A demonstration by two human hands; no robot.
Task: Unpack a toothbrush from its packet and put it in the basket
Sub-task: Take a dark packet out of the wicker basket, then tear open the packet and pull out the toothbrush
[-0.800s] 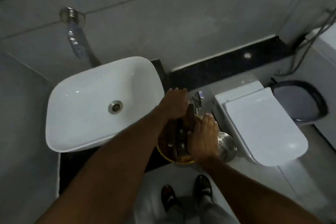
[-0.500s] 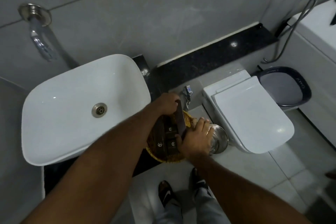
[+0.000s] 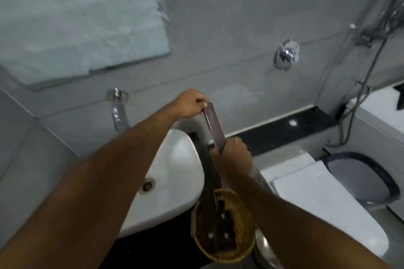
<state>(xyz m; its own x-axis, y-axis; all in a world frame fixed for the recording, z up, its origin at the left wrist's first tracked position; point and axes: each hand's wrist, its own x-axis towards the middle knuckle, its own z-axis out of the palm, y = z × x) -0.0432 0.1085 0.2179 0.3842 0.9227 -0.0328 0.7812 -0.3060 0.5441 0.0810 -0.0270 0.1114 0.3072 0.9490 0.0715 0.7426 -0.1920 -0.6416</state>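
Note:
A long dark toothbrush packet (image 3: 214, 126) is held up in front of the wall, above the sink's right edge. My left hand (image 3: 189, 105) pinches its far top end. My right hand (image 3: 235, 153) grips its near bottom end. Below my right forearm, a round woven basket (image 3: 242, 244) sits on the dark counter beside the sink; several dark packets lie in it. The toothbrush itself is not visible.
A white sink (image 3: 172, 181) lies to the left, with a wall tap (image 3: 117, 102) above it. A white toilet (image 3: 328, 201) and a grey bin (image 3: 367, 179) stand to the right. A mirror (image 3: 76, 17) hangs on the wall at upper left.
Both hands have lifted one packet out of the basket and raised it toward the wall. The view has tilted upward, showing the mirror and more wall.

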